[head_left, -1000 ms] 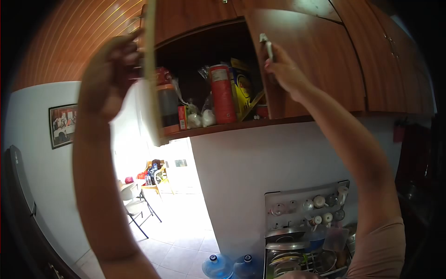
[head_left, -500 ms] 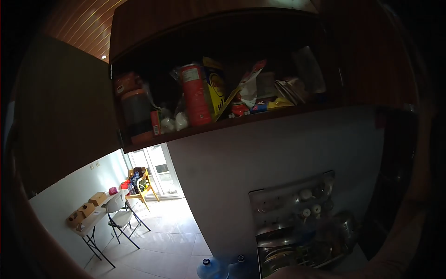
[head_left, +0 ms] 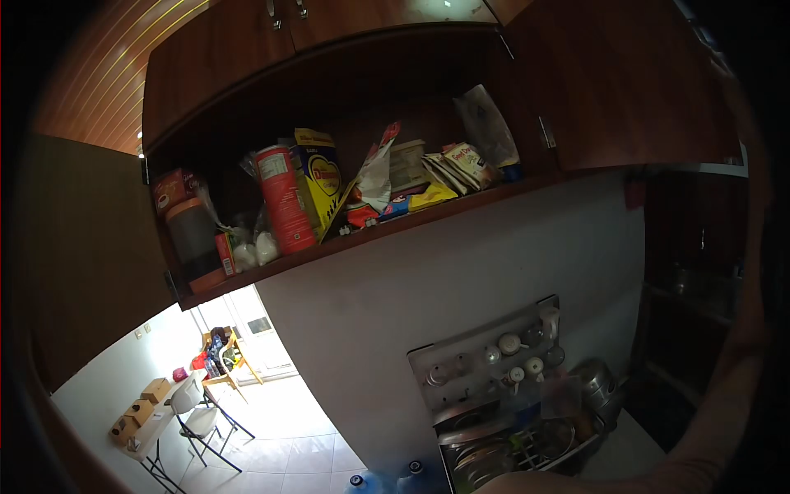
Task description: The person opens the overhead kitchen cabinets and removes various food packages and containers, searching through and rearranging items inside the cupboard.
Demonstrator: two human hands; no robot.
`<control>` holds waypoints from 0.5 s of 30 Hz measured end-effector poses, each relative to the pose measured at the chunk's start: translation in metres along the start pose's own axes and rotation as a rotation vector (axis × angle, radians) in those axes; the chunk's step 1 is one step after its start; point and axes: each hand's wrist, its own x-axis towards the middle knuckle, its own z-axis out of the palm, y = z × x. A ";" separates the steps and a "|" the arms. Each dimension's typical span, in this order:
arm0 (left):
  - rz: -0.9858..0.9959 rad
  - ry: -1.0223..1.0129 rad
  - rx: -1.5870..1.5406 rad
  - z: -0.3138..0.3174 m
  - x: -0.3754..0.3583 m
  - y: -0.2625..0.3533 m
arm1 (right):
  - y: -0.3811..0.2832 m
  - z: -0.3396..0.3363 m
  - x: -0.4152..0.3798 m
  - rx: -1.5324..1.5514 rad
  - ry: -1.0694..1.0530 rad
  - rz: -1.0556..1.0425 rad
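Neither of my hands shows. My right forearm rises along the right edge toward the open right cabinet door (head_left: 634, 82), its upper end lost in the dark rim. At the far left edge, a dim strip may be my left arm, beside the open left door (head_left: 90, 247). Between the doors, the cabinet shelf (head_left: 362, 239) holds a red canister (head_left: 284, 202), a yellow box (head_left: 321, 177), an orange-lidded jar (head_left: 195, 239), white-filled plastic bags (head_left: 266, 247), a clear plastic container (head_left: 407, 165), packets (head_left: 469, 169) and a clear bag (head_left: 487, 123).
Below, a dish rack (head_left: 535, 449) holds plates and metalware, under a wall panel (head_left: 444, 375) with cups. Blue water bottles (head_left: 362, 484) stand at the bottom. A folding chair (head_left: 200, 420), a table with cardboard boxes (head_left: 155, 390) and a loaded wooden chair (head_left: 234, 375) are lower left.
The view has shifted, so the shelf and its contents appear further left and lower. The picture is brighter, and upper door handles and more of the right door now show.
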 end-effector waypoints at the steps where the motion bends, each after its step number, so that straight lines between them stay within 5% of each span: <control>1: -0.223 -0.184 -0.088 -0.021 -0.008 0.035 | 0.000 0.000 -0.001 -0.085 0.031 -0.035; 2: -0.445 -0.368 -0.174 -0.031 -0.012 0.053 | 0.001 0.001 -0.001 -0.170 0.061 -0.069; 3: -0.441 -0.369 -0.173 -0.021 -0.012 0.046 | 0.001 0.002 -0.002 -0.255 0.091 -0.103; 6: 0.353 0.416 0.447 0.035 -0.019 -0.002 | 0.002 0.006 -0.005 -0.505 0.175 -0.218; 15: 0.462 0.401 0.508 0.027 -0.041 0.015 | 0.003 0.023 -0.016 -1.182 0.413 -0.588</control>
